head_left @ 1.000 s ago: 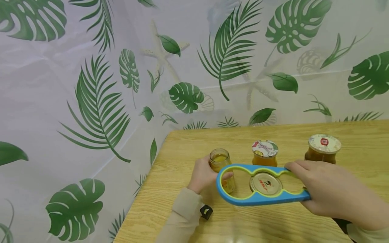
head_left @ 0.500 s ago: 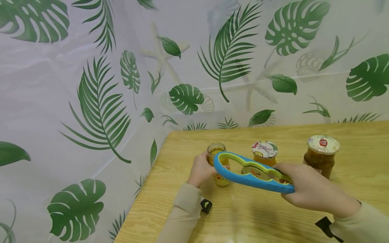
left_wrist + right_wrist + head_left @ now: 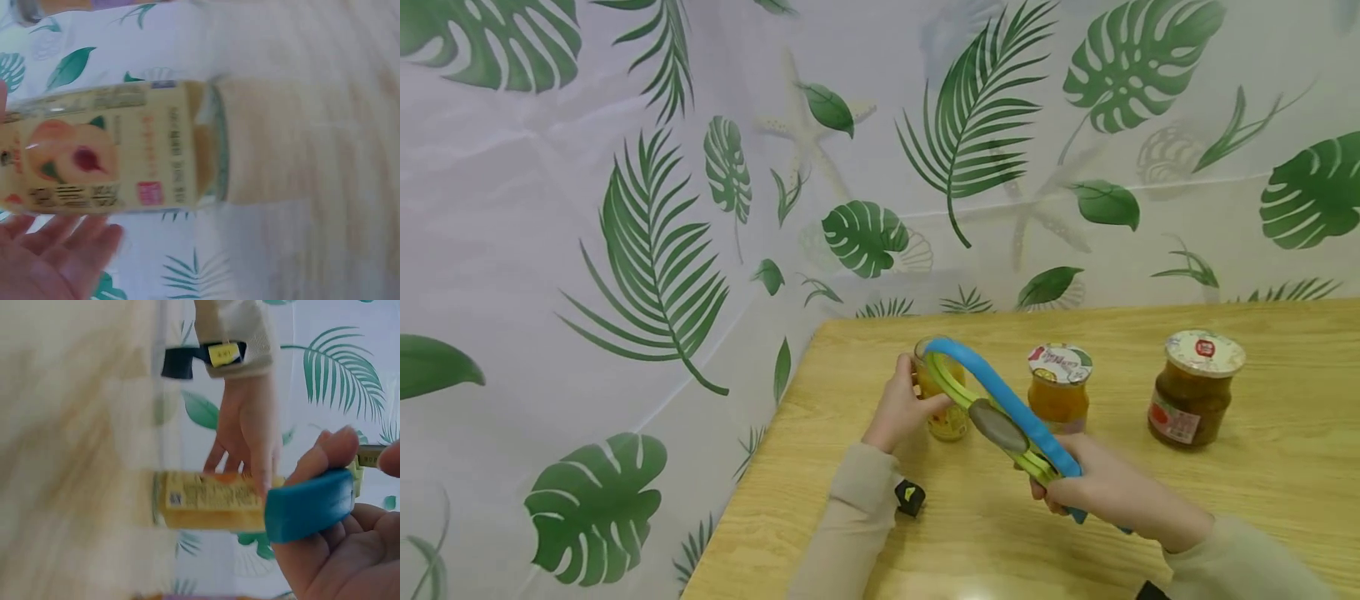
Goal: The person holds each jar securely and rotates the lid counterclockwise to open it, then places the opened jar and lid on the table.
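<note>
On the table at the left, my left hand point(image 3: 904, 408) holds an uncapped glass jar point(image 3: 950, 422) upright, its fingers and thumb around the side. A peach label point(image 3: 94, 150) covers the jar in the left wrist view. My right hand point(image 3: 1105, 483) grips one end of a blue and yellow-green jar opener point(image 3: 1000, 392). The opener slants up to the left, its far loop in front of the jar's mouth and hiding part of it. A round metal lid point(image 3: 997, 425) sits inside the opener, seen at a steep angle. In the right wrist view, curled fingers surround the opener's blue end point(image 3: 309, 506).
A jar of orange preserve point(image 3: 1058, 396) with a printed lid stands behind the opener. Farther right is a darker jar point(image 3: 1195, 392) with a pale lid. The wooden table point(image 3: 1285, 483) meets a leaf-patterned sheet point(image 3: 985, 275) at the back and left.
My right hand has moved left and turned the opener from nearly flat to steeply tilted, the lid turning with it. My left hand stays around the jar.
</note>
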Tool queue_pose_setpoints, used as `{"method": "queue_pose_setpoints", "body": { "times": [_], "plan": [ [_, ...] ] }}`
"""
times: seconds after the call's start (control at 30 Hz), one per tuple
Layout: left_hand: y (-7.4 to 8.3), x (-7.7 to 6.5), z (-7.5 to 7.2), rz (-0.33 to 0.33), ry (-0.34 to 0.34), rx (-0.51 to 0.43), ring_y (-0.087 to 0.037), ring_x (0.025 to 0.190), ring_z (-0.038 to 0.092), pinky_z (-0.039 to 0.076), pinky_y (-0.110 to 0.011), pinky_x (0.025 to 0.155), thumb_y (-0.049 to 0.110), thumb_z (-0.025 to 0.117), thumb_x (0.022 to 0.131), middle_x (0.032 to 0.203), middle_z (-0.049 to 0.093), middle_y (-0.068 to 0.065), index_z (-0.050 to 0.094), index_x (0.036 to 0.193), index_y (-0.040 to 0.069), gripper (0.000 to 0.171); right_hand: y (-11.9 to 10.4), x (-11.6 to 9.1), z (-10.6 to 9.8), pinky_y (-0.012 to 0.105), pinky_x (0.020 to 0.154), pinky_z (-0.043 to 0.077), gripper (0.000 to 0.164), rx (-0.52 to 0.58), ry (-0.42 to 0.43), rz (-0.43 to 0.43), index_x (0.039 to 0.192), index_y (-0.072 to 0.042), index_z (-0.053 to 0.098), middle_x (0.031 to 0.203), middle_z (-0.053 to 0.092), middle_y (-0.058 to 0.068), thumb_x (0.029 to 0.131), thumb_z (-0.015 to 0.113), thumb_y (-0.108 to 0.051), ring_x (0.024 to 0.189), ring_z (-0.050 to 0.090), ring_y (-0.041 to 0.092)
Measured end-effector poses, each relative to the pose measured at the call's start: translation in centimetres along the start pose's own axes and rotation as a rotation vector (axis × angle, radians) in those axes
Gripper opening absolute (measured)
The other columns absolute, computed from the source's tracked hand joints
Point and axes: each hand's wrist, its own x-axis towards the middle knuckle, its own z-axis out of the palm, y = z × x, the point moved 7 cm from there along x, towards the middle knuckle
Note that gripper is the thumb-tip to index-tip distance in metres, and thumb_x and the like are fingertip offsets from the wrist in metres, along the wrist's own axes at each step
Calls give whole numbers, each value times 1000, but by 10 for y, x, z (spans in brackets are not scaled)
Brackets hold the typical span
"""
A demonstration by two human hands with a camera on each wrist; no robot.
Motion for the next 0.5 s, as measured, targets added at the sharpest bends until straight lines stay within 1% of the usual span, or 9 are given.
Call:
{"method": "queue_pose_setpoints", "body": {
  "times": [0.07, 0.17, 0.23, 0.37, 0.47, 0.5],
  "plan": [
    [0, -4, -6, -7, -19, 17, -27, 112, 43, 42, -39, 86, 21, 64, 82, 122, 44, -14, 30, 126, 7, 57, 3, 3, 10, 30, 53, 42, 29, 112, -61, 6, 103, 13, 46, 76, 52, 10, 78, 44, 0, 62, 48, 16],
    [-1, -15, -19, -26, -45, 23, -29, 116, 40, 39, -42, 89, 28, 56, 88, 129, 37, -16, 22, 135, 8, 62, 5, 7, 28, 28, 55, 43, 28, 278, -179, -3, 104, 12, 44, 79, 51, 9, 80, 39, -1, 64, 48, 15],
    [-3, -25, -29, -30, -68, 32, -29, 115, 41, 40, -42, 89, 30, 50, 91, 130, 37, -16, 21, 135, 7, 58, 8, 8, 39, 26, 58, 43, 29, 392, -259, 14, 106, 11, 44, 81, 51, 7, 80, 36, 0, 66, 49, 13],
    [-6, -47, -43, -14, -137, 41, -31, 110, 45, 40, -46, 87, 21, 41, 95, 127, 41, -17, 25, 133, 5, 44, 14, 10, 58, 24, 63, 45, 32, 606, -401, 71, 108, 12, 45, 82, 54, 4, 81, 31, 2, 69, 51, 10],
    [-8, -60, -50, -7, -180, 75, -31, 107, 46, 41, -46, 85, 19, 40, 96, 124, 43, -17, 30, 130, 5, 38, 18, 13, 68, 22, 65, 45, 32, 714, -473, 121, 108, 10, 46, 83, 55, 4, 82, 30, 1, 70, 52, 9],
    [-9, -64, -52, -8, -189, 101, -30, 105, 48, 42, -45, 84, 19, 40, 96, 123, 45, -17, 32, 129, 6, 37, 20, 13, 71, 22, 66, 45, 30, 745, -492, 139, 107, 9, 47, 85, 55, 4, 83, 31, 0, 71, 52, 10]
  ]
}}
